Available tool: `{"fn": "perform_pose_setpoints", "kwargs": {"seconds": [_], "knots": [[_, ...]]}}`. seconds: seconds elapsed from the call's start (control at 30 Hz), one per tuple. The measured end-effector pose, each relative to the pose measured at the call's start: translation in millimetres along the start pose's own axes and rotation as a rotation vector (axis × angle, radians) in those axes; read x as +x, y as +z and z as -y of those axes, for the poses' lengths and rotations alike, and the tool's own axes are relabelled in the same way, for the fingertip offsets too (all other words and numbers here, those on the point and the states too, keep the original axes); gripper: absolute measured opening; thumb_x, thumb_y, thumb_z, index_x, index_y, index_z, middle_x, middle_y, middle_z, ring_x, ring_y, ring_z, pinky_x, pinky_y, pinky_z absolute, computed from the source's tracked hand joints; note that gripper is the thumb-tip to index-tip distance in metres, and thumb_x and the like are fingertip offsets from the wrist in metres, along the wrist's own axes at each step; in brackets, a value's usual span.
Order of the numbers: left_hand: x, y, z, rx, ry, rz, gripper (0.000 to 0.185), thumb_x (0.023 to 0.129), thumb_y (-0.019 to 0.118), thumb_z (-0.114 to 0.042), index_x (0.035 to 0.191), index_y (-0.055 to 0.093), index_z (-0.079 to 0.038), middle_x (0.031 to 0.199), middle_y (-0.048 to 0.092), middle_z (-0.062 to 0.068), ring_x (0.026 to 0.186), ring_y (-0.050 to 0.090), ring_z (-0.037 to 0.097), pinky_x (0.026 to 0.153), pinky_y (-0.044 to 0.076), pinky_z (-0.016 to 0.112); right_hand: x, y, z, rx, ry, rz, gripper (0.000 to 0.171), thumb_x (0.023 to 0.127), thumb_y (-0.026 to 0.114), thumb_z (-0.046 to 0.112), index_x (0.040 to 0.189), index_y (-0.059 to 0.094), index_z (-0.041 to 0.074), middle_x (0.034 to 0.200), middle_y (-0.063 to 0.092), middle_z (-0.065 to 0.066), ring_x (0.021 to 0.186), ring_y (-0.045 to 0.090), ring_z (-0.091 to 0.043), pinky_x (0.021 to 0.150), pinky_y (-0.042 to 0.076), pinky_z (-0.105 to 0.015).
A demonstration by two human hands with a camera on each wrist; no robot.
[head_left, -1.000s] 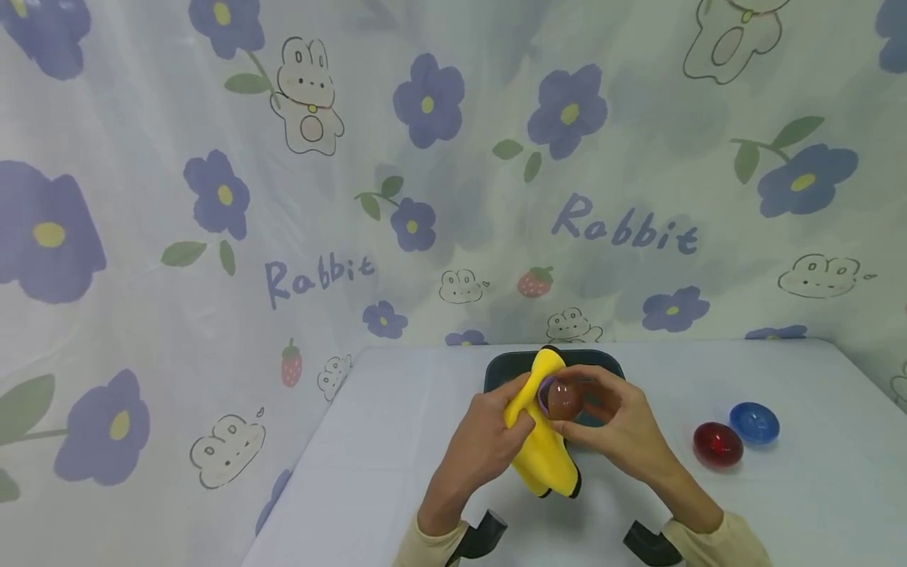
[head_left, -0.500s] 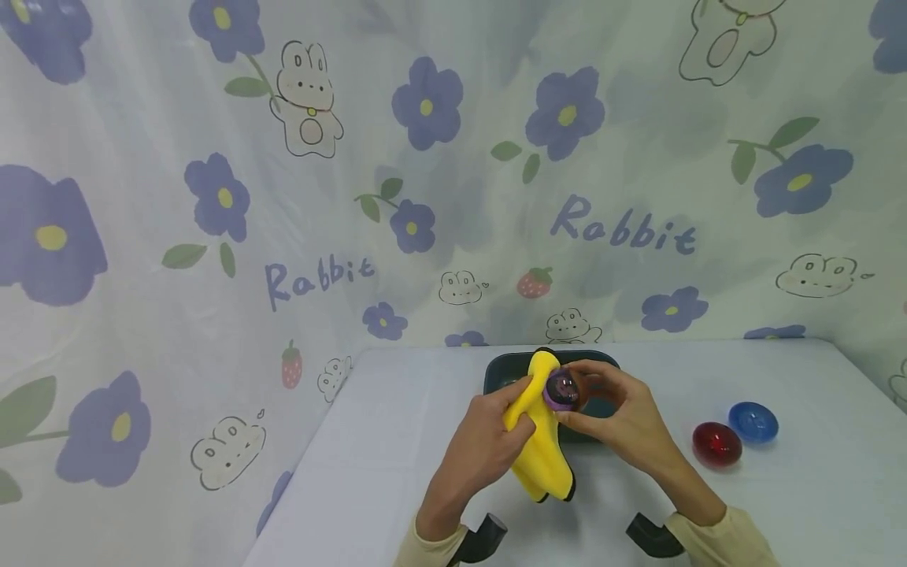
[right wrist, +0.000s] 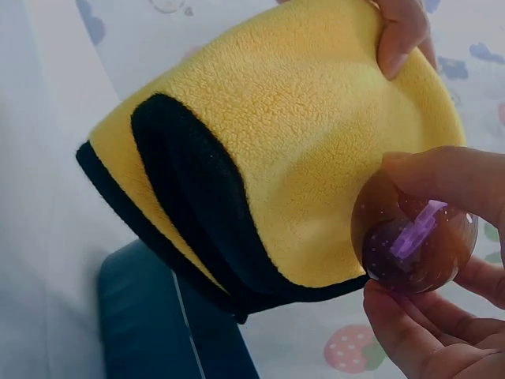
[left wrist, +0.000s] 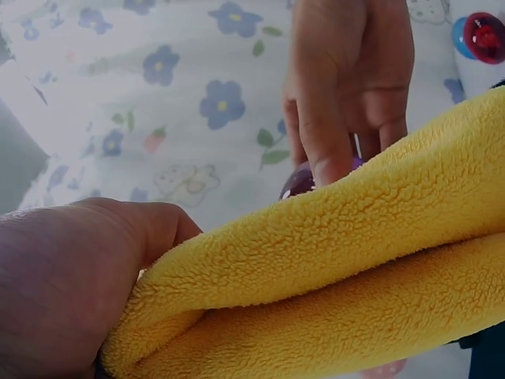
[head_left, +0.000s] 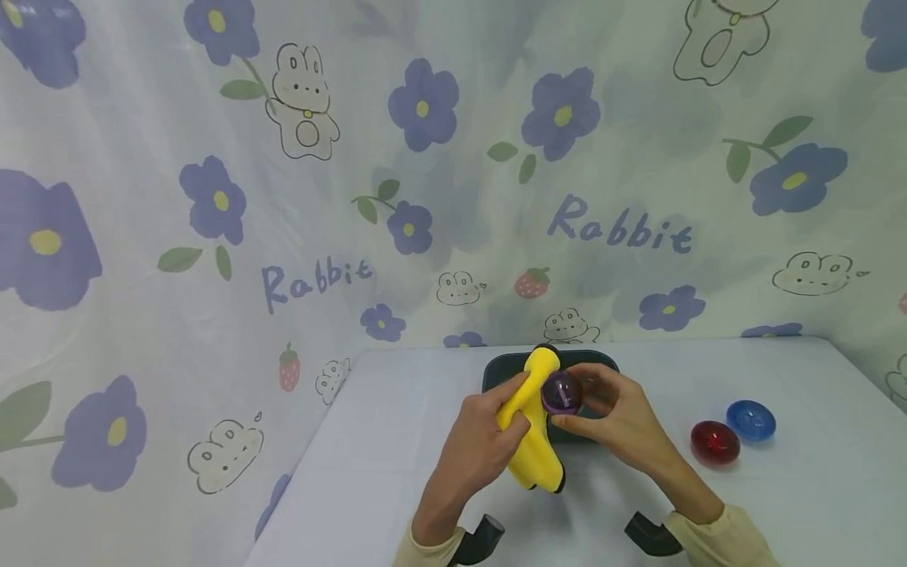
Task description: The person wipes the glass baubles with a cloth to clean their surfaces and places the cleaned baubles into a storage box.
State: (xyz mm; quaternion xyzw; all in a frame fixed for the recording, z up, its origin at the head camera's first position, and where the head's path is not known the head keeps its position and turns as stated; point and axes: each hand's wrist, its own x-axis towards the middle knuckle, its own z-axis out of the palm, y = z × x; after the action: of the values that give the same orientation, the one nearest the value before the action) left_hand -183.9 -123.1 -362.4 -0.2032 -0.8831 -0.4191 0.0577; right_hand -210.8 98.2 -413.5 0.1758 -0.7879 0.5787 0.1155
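Note:
My left hand [head_left: 473, 442] grips a folded yellow towel [head_left: 534, 450] with dark edging, and the towel hangs down below its fingers. To the right, my right hand [head_left: 623, 425] pinches a round, see-through purple object [head_left: 562, 392], glossy like glass, between thumb and fingers. In the right wrist view this round object [right wrist: 414, 229] looks brownish with a violet streak, and the towel [right wrist: 300, 134] is close behind it. From the left wrist view, the towel [left wrist: 316, 253] covers most of the round object [left wrist: 298, 181].
Behind the hands stands a dark green tray [head_left: 499, 370], partly covered by towel and fingers. On the white table [head_left: 368, 441], at the right, lie a glossy red round piece [head_left: 715, 443] and a blue dish-like one [head_left: 751, 420], side by side. A flower-print curtain [head_left: 453, 189] hangs behind.
The round purple object has turned in my right hand, showing a different face to the head view. The towel's lower end has shifted slightly left; the left hand keeps its grip.

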Motion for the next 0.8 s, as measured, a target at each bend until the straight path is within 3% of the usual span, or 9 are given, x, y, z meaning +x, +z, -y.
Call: {"fn": "perform_pose_setpoints", "kwargs": {"seconds": [0.1, 0.33, 0.47, 0.6, 0.8], "knots": [[-0.2, -0.1, -1.4, 0.0, 0.007, -0.01, 0.055, 0.094, 0.056, -0.013, 0.149, 0.056, -0.012, 0.111, 0.073, 0.007, 0.08, 0.061, 0.007, 0.076, 0.054, 0.018, -0.9, -0.2, 0.8, -0.009, 0.012, 0.004, 0.061, 0.077, 0.09, 0.02, 0.131, 0.063, 0.01, 0.127, 0.066, -0.01, 0.111, 0.066, -0.005, 0.098, 0.058, -0.035], [-0.7, 0.8, -1.7, 0.04, 0.052, -0.035, 0.053, 0.094, 0.056, -0.01, 0.147, 0.059, -0.015, 0.114, 0.074, 0.007, 0.077, 0.059, 0.006, 0.073, 0.054, 0.019, -3.9, 0.9, 6.1, -0.021, 0.004, 0.048, 0.061, 0.077, 0.091, 0.02, 0.13, 0.064, 0.006, 0.129, 0.066, -0.014, 0.117, 0.067, -0.032, 0.095, 0.06, -0.039], [-0.5, 0.5, -0.5, 0.08, 0.095, -0.036, 0.052, 0.094, 0.056, -0.008, 0.146, 0.061, -0.016, 0.118, 0.074, 0.007, 0.076, 0.057, 0.006, 0.071, 0.053, 0.019, -4.9, 3.9, 7.9, -0.044, -0.023, 0.069, 0.061, 0.075, 0.092, 0.023, 0.128, 0.066, 0.009, 0.125, 0.068, -0.01, 0.105, 0.069, -0.022, 0.091, 0.061, -0.034], [0.4, 0.7, 1.5, 0.102, 0.122, -0.026, 0.048, 0.098, 0.057, -0.011, 0.146, 0.06, -0.016, 0.126, 0.073, 0.006, 0.082, 0.059, 0.006, 0.079, 0.056, 0.019, -7.1, 6.6, 9.6, -0.032, -0.064, 0.093, 0.06, 0.073, 0.093, 0.022, 0.127, 0.067, 0.011, 0.121, 0.069, -0.005, 0.095, 0.068, -0.012, 0.089, 0.061, -0.03], [1.7, 0.3, 5.1, 0.088, 0.115, 0.011, 0.048, 0.1, 0.057, -0.015, 0.148, 0.058, -0.016, 0.126, 0.074, 0.005, 0.085, 0.064, 0.006, 0.084, 0.056, 0.018, -11.2, 7.0, 13.0, -0.008, -0.109, 0.089, 0.058, 0.076, 0.091, 0.019, 0.129, 0.068, 0.013, 0.123, 0.07, -0.005, 0.104, 0.07, -0.007, 0.087, 0.062, -0.03]]}}
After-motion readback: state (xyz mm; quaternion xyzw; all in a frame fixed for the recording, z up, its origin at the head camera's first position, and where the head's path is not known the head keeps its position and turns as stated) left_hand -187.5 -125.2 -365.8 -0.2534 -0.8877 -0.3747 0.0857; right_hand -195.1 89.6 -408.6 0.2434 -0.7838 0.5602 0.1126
